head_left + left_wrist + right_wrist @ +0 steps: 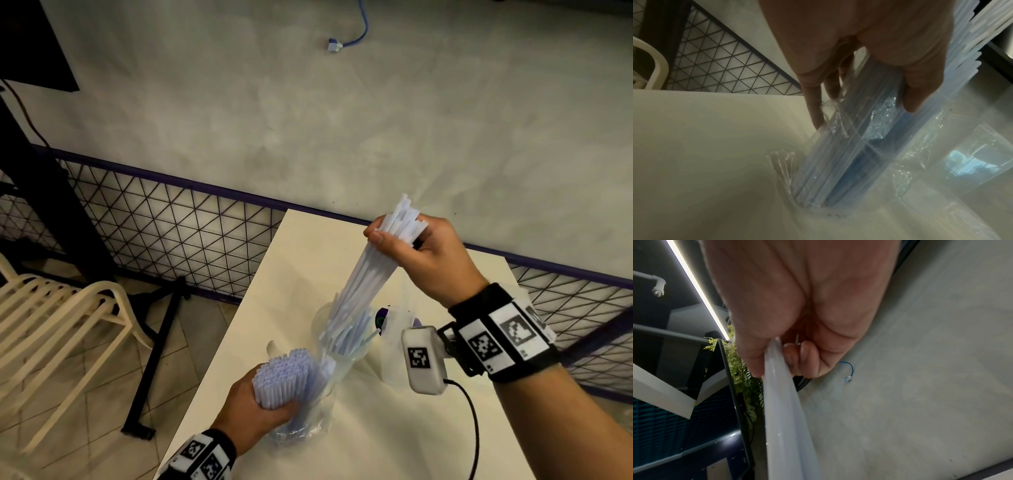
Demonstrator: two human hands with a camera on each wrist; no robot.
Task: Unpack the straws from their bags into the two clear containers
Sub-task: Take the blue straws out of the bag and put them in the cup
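My left hand (260, 411) (859, 65) grips a thick bundle of pale straws (284, 373) (849, 154) that stands upright on the table, still inside its crinkled clear bag (308, 421) (900, 170). My right hand (421, 253) (797, 321) is raised over the table and holds a thinner bundle of white straws (370, 270) (785, 402) near their top ends. Those straws slant down, and their lower ends sit inside a clear container (318, 317) that holds several other straws. A second container is not plainly visible.
The white table (308, 246) is narrow, with its left edge close to my left hand. Crumpled clear plastic with a purple label (390, 329) lies right of the container. A cream slatted chair (51, 308) and a black mesh fence (171, 222) stand to the left.
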